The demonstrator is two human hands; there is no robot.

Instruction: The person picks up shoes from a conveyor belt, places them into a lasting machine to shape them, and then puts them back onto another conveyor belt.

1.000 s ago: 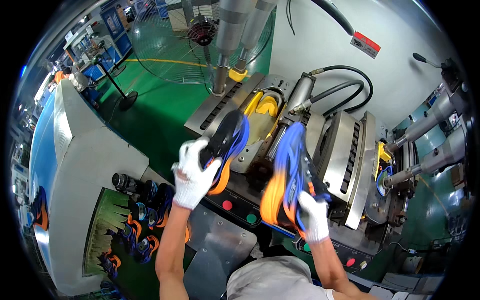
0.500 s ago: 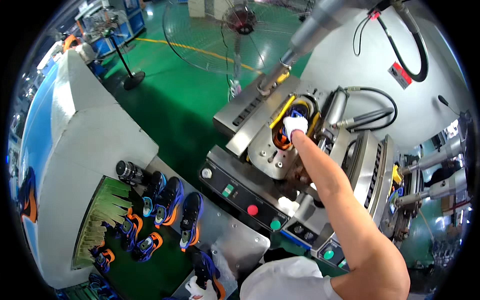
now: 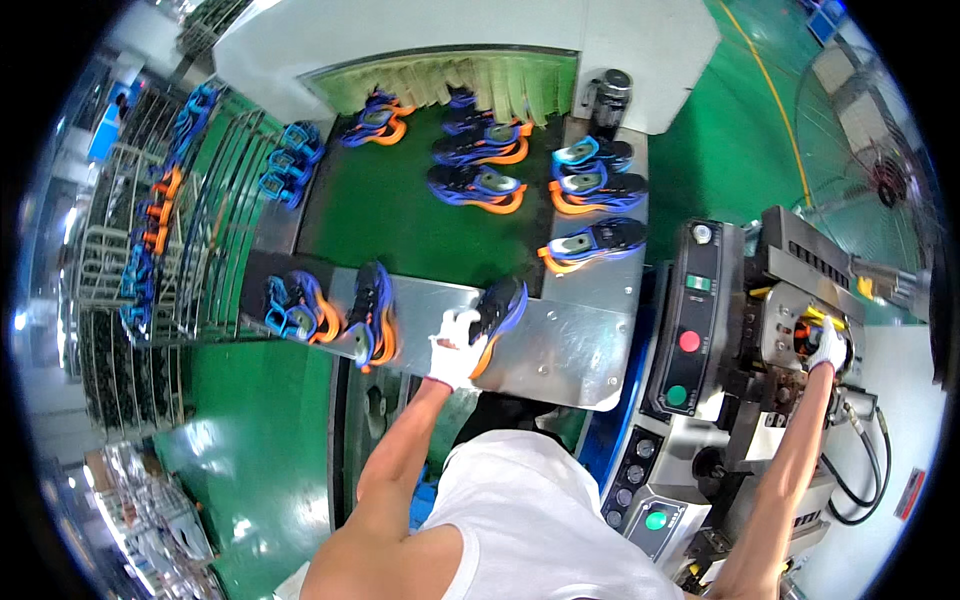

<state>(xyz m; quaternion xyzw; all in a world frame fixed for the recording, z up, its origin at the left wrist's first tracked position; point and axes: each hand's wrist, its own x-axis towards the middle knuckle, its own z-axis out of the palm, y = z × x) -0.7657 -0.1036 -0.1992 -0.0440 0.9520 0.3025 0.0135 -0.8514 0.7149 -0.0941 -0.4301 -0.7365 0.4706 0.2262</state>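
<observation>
My left hand point(image 3: 457, 352), in a white glove, grips the heel end of a black sneaker point(image 3: 502, 305) with a blue and orange sole at the steel table's front edge. Far to the right, my gloved right hand point(image 3: 827, 346) reaches into the pressing machine point(image 3: 778, 325) and is closed on a sneaker point(image 3: 803, 338) seated there; the hand covers much of that shoe. Left of my left hand stand a matching sneaker point(image 3: 372, 312) and a pair of sneakers point(image 3: 300, 305).
Several sneakers lie on a green conveyor belt point(image 3: 370, 225) before a bristle-curtained opening point(image 3: 450, 80). More sneakers and a dark flask point(image 3: 610, 100) line the steel ledge point(image 3: 590, 330). A control panel point(image 3: 690, 320) with buttons stands right; wire racks point(image 3: 215, 220) stand left.
My view has swung left, bringing the conveyor and racks into the middle. My left hand stays at the table-edge sneaker, and my right hand remains at the sneaker in the machine.
</observation>
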